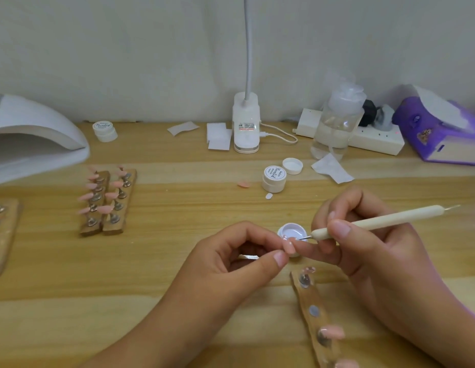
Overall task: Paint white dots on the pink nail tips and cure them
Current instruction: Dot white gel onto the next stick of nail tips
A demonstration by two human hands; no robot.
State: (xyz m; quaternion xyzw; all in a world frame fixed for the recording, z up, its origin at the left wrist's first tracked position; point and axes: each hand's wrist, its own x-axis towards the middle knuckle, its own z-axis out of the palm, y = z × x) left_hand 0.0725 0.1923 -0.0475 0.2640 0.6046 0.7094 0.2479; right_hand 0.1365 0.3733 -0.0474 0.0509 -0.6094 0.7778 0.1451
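My left hand (239, 258) pinches a pink nail tip (289, 246) between thumb and forefinger, near the middle of the table. My right hand (363, 243) grips a cream dotting pen (377, 218), and its metal point touches the held tip. Just behind them sits a small open pot of white gel (291, 231). A wooden holder strip (314, 314) with metal studs and pink tips lies under my right wrist. Two more wooden strips (109, 203) carrying several pink tips stand at the left. The white curing lamp (32, 139) is at the far left.
A closed gel jar (274, 178) and a loose lid (292, 166) sit behind my hands, with a loose pink tip (244, 184). Further back are a clip lamp base (246, 123), a clear pump bottle (337, 120), a power strip (374, 139), a purple box (440, 131) and paper wipes (332, 168).
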